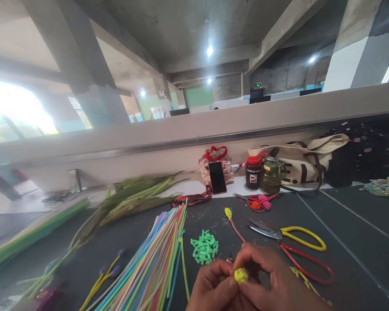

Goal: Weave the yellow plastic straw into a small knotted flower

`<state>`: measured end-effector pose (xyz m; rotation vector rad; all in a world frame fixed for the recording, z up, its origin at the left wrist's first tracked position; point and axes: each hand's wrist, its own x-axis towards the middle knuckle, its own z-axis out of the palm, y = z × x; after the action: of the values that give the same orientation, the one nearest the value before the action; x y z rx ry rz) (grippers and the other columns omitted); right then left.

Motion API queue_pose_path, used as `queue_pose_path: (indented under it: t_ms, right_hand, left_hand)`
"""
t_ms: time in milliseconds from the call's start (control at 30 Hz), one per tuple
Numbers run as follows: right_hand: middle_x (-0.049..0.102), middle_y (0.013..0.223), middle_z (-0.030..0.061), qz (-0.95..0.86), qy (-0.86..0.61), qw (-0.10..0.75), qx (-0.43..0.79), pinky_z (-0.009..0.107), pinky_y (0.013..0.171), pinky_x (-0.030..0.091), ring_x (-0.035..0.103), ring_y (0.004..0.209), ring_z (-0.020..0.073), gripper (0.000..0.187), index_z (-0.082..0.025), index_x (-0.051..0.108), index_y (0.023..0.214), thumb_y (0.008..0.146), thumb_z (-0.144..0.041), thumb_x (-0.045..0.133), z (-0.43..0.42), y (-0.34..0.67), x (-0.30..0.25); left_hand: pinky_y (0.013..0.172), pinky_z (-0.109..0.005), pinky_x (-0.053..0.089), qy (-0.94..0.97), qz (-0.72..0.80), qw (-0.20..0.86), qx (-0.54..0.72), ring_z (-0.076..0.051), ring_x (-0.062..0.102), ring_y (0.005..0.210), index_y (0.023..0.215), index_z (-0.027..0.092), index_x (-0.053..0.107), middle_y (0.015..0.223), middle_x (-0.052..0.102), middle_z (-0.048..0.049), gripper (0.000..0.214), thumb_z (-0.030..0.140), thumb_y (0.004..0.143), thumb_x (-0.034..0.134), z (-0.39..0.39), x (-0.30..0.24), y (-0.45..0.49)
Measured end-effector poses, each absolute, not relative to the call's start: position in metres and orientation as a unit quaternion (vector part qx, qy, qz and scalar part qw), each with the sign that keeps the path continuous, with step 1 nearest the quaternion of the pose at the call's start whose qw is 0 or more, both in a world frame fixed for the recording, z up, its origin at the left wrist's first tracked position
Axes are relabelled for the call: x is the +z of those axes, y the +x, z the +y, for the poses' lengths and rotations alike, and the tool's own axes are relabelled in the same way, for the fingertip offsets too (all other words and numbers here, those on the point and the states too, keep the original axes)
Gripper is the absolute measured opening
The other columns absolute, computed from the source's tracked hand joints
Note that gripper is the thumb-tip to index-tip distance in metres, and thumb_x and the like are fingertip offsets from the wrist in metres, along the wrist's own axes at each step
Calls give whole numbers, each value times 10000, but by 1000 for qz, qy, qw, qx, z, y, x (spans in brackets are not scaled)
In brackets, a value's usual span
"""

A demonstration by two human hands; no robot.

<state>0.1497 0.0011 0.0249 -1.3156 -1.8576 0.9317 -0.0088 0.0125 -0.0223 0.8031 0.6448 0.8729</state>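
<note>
Low in the head view, my left hand (212, 286) and my right hand (267, 274) meet with fingertips pinched around a small yellow bud-like ball (241, 275). Both are closed on it, and part of it is hidden by the fingers. Just beyond my hands lies another yellow bud (228, 213) on a thin pink stem (237, 230). A heap of short green tube pieces (205, 247) sits ahead of my left hand. To the right are large scissors (278, 233) with one yellow and one red handle. Yellow strips (303, 278) lie partly behind my right wrist.
A bundle of long coloured straws (149, 259) spreads on the left, with dried leaves (132, 201) behind it. Along the back stand a phone (217, 178), a dark red-lidded bottle (253, 173), a green jar (271, 176) and a cloth bag (306, 166). Small red scissors (251, 202) lie before them.
</note>
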Motion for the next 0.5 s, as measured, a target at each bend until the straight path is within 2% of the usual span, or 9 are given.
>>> queue_pose_path:
  t_ms: [200, 267, 400, 500]
  right_hand:
    - [629, 700, -18, -726, -486, 354, 334, 225, 583, 410, 558, 656, 149, 26, -219, 617, 723, 732, -243, 619, 3, 150, 19]
    - [637, 726, -24, -730, -463, 363, 350, 229, 610, 417, 565, 684, 159, 129, -246, 640, 814, 703, -302, 675, 3, 153, 16]
    - [650, 849, -25, -709, -448, 384, 386, 253, 713, 443, 581, 794, 193, 466, -326, 595, 1075, 634, -346, 745, 2, 158, 12]
    - [653, 879, -26, -694, -459, 383, 401, 233, 680, 462, 587, 805, 194, 494, -324, 596, 1078, 614, -244, 748, 2, 157, 11]
  left_hand:
    - [438, -160, 330, 369, 317, 757, 436, -64, 501, 452, 615, 136, 607, 548, 596, 4, 275, 322, 542, 796, 13, -26, -4]
    - [454, -166, 337, 366, 319, 744, 458, -75, 519, 489, 605, 141, 611, 588, 619, -7, 280, 329, 526, 803, 12, -29, -3]
    - [467, -188, 343, 395, 345, 693, 495, -84, 505, 468, 643, 166, 638, 575, 629, -8, 253, 361, 561, 776, 10, -33, -4]
    - [487, -199, 359, 455, 399, 603, 519, -95, 498, 475, 629, 187, 663, 543, 606, -1, 164, 329, 614, 743, 8, -30, -6]
